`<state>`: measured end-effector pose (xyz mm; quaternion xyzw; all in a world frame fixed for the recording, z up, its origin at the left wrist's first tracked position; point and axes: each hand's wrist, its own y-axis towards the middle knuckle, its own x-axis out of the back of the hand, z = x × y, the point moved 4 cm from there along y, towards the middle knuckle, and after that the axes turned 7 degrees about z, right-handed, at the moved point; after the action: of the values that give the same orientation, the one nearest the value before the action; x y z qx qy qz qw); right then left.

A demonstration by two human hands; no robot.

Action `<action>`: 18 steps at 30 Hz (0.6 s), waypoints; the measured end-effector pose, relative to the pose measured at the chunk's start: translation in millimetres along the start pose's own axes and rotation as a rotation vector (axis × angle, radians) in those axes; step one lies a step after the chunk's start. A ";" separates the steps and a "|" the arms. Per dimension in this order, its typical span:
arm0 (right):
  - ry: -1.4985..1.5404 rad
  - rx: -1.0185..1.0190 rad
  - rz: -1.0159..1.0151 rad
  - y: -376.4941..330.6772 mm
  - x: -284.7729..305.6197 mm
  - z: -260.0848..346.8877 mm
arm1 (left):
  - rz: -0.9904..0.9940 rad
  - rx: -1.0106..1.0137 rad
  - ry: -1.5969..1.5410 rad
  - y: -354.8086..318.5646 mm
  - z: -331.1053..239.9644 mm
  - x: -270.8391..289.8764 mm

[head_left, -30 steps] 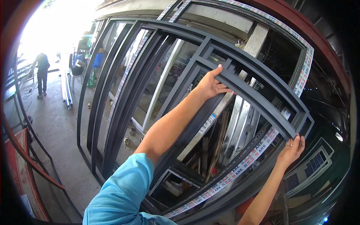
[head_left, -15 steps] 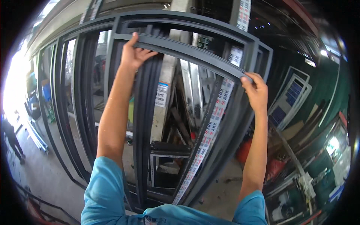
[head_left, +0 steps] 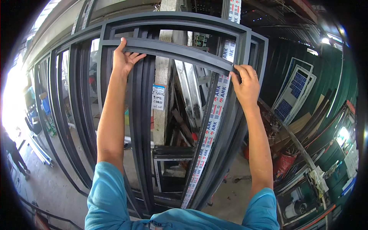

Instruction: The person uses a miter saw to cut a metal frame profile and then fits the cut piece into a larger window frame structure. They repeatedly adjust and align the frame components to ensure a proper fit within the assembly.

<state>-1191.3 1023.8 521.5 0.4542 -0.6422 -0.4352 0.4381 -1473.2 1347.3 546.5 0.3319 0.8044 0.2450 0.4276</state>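
A long dark grey metal profile bar point(head_left: 172, 49) lies across the upper part of a tall dark grey metal frame point(head_left: 168, 16), just below its top rail. My left hand point(head_left: 124, 61) holds the bar near its left end, thumb up over the face and the other fingers spread beneath it. At the opposite end, my right hand point(head_left: 245, 82) grips the bar with thumb and fingers bent around its tip. The right post of the frame stands close beside that hand. My fingers partly hide both bar ends.
More dark frames point(head_left: 78, 96) stand to the left. Behind are a concrete post point(head_left: 163, 69) with a paper sign and a profile covered in printed film point(head_left: 209, 134). White-framed panels point(head_left: 295, 90) lean at right, above clutter and a red bag point(head_left: 284, 165). A person point(head_left: 13, 147) stands far left.
The view has shifted, so the frame and bar appear farther left. My right hand has turned, its fingers now more over the bar's right end. Both hands remain on the bar.
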 end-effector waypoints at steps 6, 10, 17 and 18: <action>0.113 -0.222 -0.202 4.1 -7.1 -14.2 | -0.004 -0.025 -0.047 2.9 -0.4 -3.2; 0.331 -0.487 0.064 10.3 -15.9 -27.6 | -0.056 -0.001 -0.077 -3.3 5.6 -6.0; 0.564 -0.558 0.079 12.2 -20.9 -33.2 | -0.067 -0.004 -0.026 -3.8 0.1 -6.3; 0.646 -0.535 0.036 8.9 -25.1 -40.2 | -0.061 -0.004 -0.022 -3.1 2.9 -6.0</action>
<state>-1149.5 1043.3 535.3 0.4262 -0.3441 -0.4141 0.7270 -1469.2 1341.1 546.0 0.3089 0.8088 0.2298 0.4445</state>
